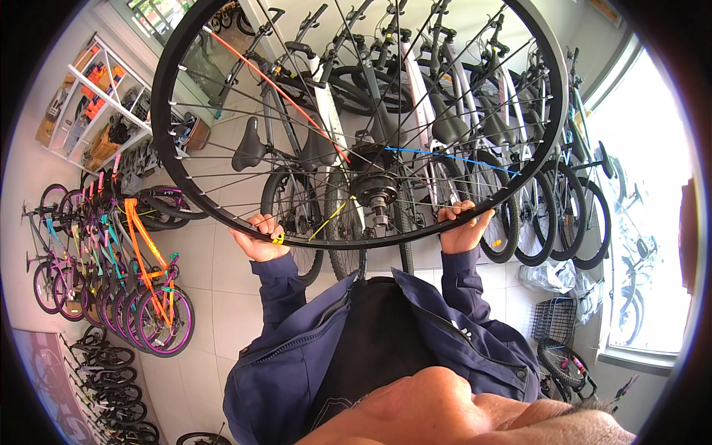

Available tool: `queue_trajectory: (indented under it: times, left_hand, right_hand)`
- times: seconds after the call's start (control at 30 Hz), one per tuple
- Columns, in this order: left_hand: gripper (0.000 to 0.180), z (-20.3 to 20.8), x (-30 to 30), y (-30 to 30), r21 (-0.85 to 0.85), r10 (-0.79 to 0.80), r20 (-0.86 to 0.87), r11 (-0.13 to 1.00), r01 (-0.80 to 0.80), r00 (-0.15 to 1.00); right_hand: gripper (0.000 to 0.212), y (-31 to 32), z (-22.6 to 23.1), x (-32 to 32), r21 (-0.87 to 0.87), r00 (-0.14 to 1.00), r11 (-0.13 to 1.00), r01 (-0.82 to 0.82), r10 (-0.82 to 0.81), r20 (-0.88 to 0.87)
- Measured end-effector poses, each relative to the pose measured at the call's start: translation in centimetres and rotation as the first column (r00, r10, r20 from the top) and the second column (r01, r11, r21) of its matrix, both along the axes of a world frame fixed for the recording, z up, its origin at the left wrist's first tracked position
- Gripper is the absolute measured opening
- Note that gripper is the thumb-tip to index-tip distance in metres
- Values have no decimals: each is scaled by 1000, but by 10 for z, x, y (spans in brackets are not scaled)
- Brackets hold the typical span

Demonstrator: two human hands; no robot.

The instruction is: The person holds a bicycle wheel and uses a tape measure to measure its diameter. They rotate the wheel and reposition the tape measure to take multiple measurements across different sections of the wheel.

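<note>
A bare bicycle wheel (354, 247) without a tyre is held up in front of me, its black rim spanning much of the head view. Dark spokes run to a black hub (374, 185) with a threaded axle end. Three spokes stand out by colour: a red spoke (278, 89), a blue spoke (452, 157) and a yellow spoke (331, 219). My left hand (259, 236) is closed round the near left of the rim, beside a small yellow piece (278, 239) whose kind I cannot make out. My right hand (466, 226) grips the near right of the rim.
Behind the wheel stands a row of bicycles (415, 96). Colourful bikes, including an orange frame (141, 245), crowd the left side. A white shelf (96, 100) holds boxes. A wire basket (555, 319) and plastic bags (547, 277) lie at the right, near a bright window (653, 222).
</note>
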State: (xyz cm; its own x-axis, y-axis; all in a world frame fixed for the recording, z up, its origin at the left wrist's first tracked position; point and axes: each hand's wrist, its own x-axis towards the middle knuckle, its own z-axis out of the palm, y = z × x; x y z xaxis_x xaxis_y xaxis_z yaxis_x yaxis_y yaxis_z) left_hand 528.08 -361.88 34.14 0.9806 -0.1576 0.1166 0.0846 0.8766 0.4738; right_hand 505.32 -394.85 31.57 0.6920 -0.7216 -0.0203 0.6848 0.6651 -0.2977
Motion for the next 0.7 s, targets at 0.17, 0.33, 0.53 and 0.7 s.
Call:
queue_trajectory:
  times: [0.17,0.33,0.53,0.7]
  left_hand:
    - [60,-2,1,1,-25,-9,-5,1000,9,1000]
    - [60,-3,1,2,-11,-23,16,1000,24,1000]
    - [59,-7,1,4,-26,-56,38,998,57,998]
    - [59,-7,1,5,-17,-47,30,999,48,998]
  right_hand:
    - [63,1,0,-1,-7,1000,1000,6,-6,-3]
    - [62,0,-3,-2,-11,1000,1000,-3,3,16]
    - [62,-1,-5,-3,-30,1000,1000,-9,10,13]
    - [62,0,-2,-3,-3,999,1000,-18,18,34]
